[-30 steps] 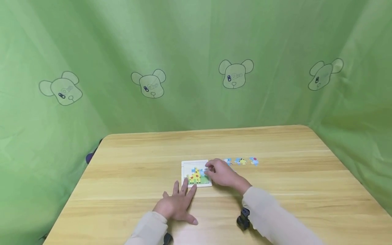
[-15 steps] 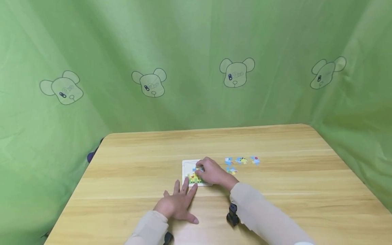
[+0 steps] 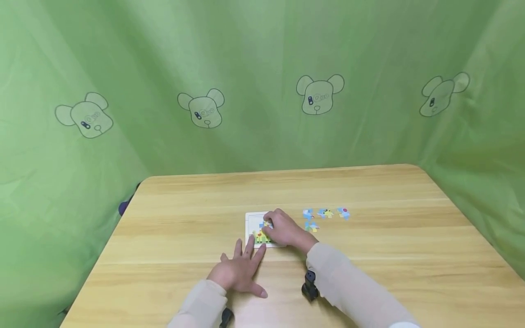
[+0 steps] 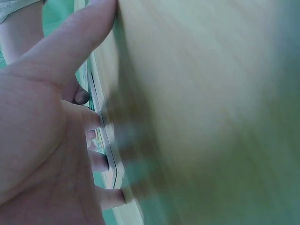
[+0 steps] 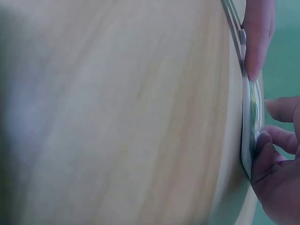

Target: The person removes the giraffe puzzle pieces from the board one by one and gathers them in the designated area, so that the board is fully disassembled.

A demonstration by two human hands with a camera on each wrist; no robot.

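Four loose pieces lie between the tray and the right edge of the table. Your left hand, fingers spread, touches the tray's near edge; your right hand, fingers curled, covers its right side, any grip unclear.

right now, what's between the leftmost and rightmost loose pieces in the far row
In the head view, a yellow-and-blue piece lies between the leftmost piece and the rightmost piece, with bare table either side.

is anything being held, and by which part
The left hand grips nothing; its fingers touch the near edge of the puzzle tray. Whether the right hand, over the tray, pinches a piece cannot be told.
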